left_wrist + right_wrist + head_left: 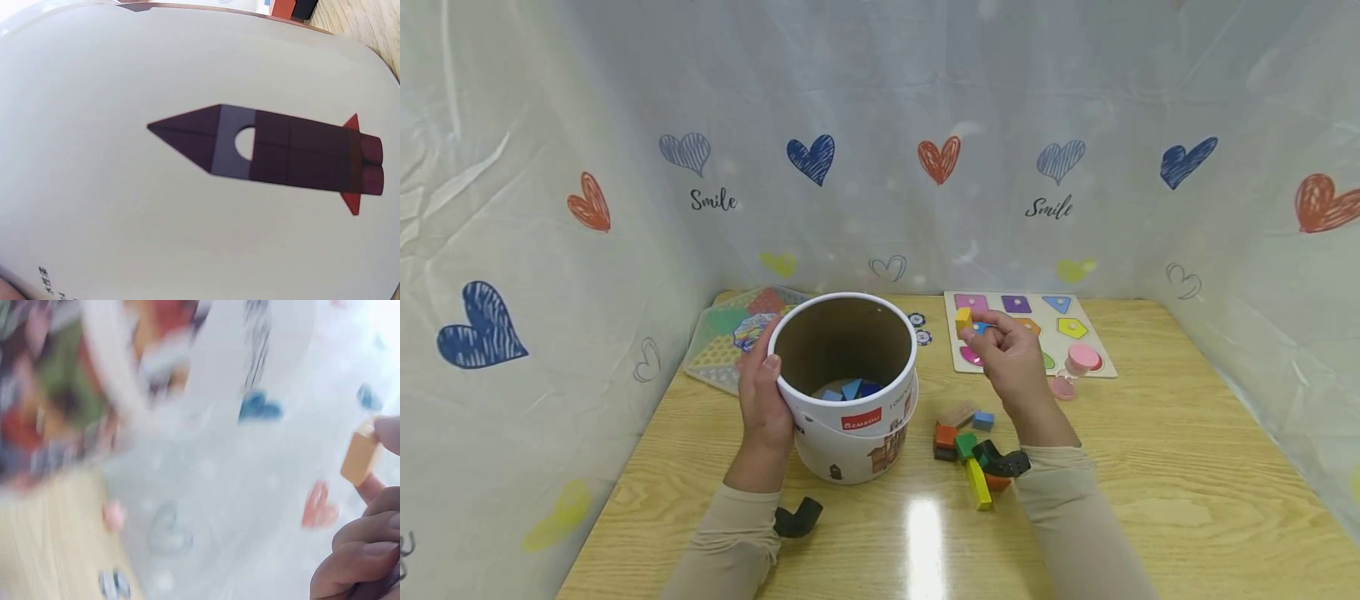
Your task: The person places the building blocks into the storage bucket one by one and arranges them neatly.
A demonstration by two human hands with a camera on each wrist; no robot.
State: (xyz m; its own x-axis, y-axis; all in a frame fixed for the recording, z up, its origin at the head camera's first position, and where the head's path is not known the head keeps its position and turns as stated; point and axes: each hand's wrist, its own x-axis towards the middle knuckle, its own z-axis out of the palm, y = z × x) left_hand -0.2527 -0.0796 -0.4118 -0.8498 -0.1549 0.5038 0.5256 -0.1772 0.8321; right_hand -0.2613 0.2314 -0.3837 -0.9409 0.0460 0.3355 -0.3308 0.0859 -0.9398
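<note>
Above the wood-grain table, pinching a small yellow-orange block between the thumb and index finger of the right hand, other fingers curled in toward the palm. Holding it up clear of the bucket's mouth, off to the right of the opening and in line with the puzzle board behind. On the other side, holding the white bucket with the left hand, thumb at the rim and fingers around the outer wall. On that wall, a printed rocket, a red label and a white handle hanging down in front. At the bottom of the bucket, a few blue blocks.

Right of the bucket, near the right wrist, a loose cluster: a long yellow block, a green block, a red-orange block, a blue block and a plain wooden block. Farther right, just before the puzzle board, a pink hourglass. Behind the bucket, at left, a hexagonal game board; at right, two round chips. Around everything, a heart-printed curtain.
</note>
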